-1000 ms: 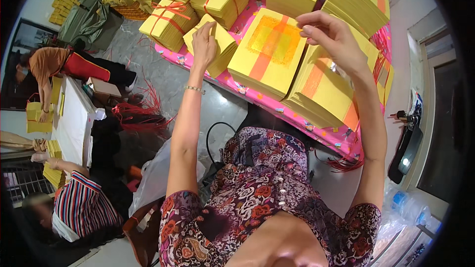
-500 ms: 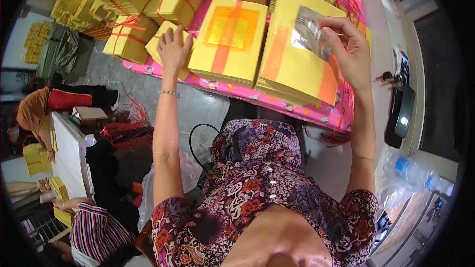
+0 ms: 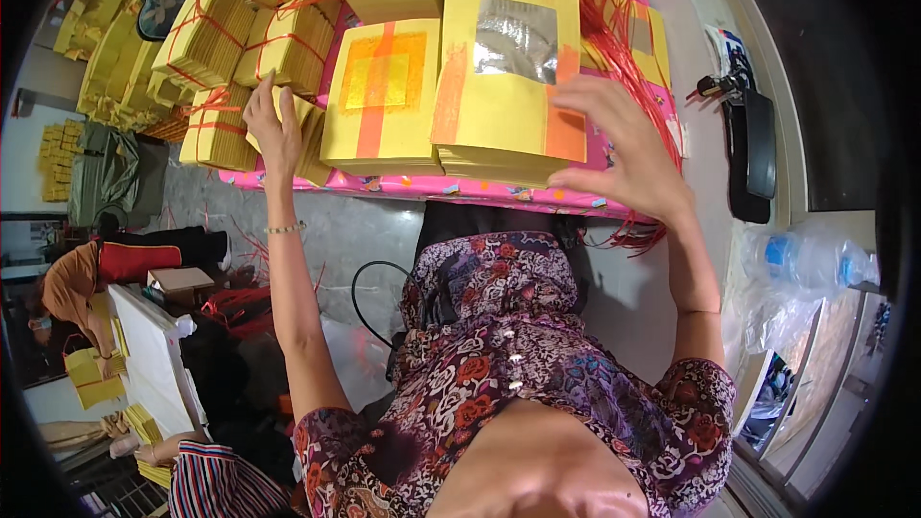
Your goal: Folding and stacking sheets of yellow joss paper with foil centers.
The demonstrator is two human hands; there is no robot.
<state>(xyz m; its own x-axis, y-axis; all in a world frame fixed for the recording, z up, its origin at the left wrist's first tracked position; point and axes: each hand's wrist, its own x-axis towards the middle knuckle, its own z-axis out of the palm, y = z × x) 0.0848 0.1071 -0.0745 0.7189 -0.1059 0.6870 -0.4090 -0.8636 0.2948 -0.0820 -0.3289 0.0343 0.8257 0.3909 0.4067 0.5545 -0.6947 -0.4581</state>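
A tall stack of yellow paper (image 3: 475, 125) has a square of silver foil (image 3: 516, 41) and orange bands on its top sheet. At that stack's right edge is my right hand (image 3: 633, 149), thumb and fingers spread apart; whether the fingertips touch the paper I cannot tell. To the left stands another yellow stack (image 3: 342, 129), topped with an orange and gold square. Farther left, my left hand (image 3: 275, 134) rests against a smaller bundle of yellow paper (image 3: 312, 139), its fingers stretched and apart. It partly hides that bundle.
Tied yellow bundles (image 3: 206, 38) are piled behind my left hand. Loose red strings (image 3: 624, 48) hang over the right side of the pink-covered table (image 3: 489, 194). A clear plastic bottle (image 3: 806, 261) lies at the right. Two people work at a white table (image 3: 158, 345) at lower left.
My right hand has let go of the foil-faced top sheet, moved down to the stack's right edge and opened. The sheet now lies squarer on its stack. My left hand remains by the small bundle.
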